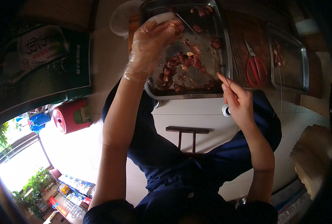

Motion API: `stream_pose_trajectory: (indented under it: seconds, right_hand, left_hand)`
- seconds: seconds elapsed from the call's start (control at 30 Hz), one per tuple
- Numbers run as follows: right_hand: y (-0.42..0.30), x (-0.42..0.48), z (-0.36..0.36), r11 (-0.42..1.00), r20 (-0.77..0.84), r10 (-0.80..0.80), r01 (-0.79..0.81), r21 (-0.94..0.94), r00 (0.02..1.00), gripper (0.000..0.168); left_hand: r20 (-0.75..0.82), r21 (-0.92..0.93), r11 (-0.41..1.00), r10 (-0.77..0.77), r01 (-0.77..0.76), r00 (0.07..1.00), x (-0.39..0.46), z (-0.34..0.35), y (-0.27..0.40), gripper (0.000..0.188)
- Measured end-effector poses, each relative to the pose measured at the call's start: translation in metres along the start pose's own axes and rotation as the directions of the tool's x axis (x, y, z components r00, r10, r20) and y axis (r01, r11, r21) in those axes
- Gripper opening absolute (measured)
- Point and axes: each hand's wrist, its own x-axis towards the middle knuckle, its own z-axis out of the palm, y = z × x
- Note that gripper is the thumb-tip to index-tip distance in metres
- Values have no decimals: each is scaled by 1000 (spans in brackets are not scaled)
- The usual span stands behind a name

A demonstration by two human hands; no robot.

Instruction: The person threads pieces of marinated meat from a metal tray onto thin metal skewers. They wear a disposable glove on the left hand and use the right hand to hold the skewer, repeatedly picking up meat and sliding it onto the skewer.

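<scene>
My left hand (157, 36), in a clear plastic glove, is over the upper left of a metal tray (187, 97). Its fingers curl around a thin skewer (184, 38), and the glove and knuckles partly hide what else they hold. Chunks of dark red raw meat (180, 60), some with yellowish bits, are heaped in the tray. Beside the tray's lower right rim is my bare right hand (237, 99), pinching another thin skewer (228, 81) between thumb and fingers. A loose meat piece (215, 42) lies near the right wall.
Right of the tray lie a bundle of skewers (237, 58) and red-handled scissors (256, 68). Beyond them, a smaller tray (293, 75) holds skewered meat (278, 57), its sticks overhanging the edge. A red stool (70, 116) and a green box (77, 79) stand at left.
</scene>
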Motion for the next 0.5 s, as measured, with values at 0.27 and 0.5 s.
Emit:
stream_pose_trajectory:
  seconds: [0.27, 0.5]
  right_hand:
    - [1, -2, 4, 998, -28, 13, -11, 54, 1000, 30]
    - [-4, -3, 8, 994, 1, 62, -62, 93, 998, 30]
  left_hand:
    - [77, -336, 939, -52, 75, 996, -3, -2, -10, 21]
    - [89, -407, 907, -80, 110, 993, -3, 1, -15, 24]
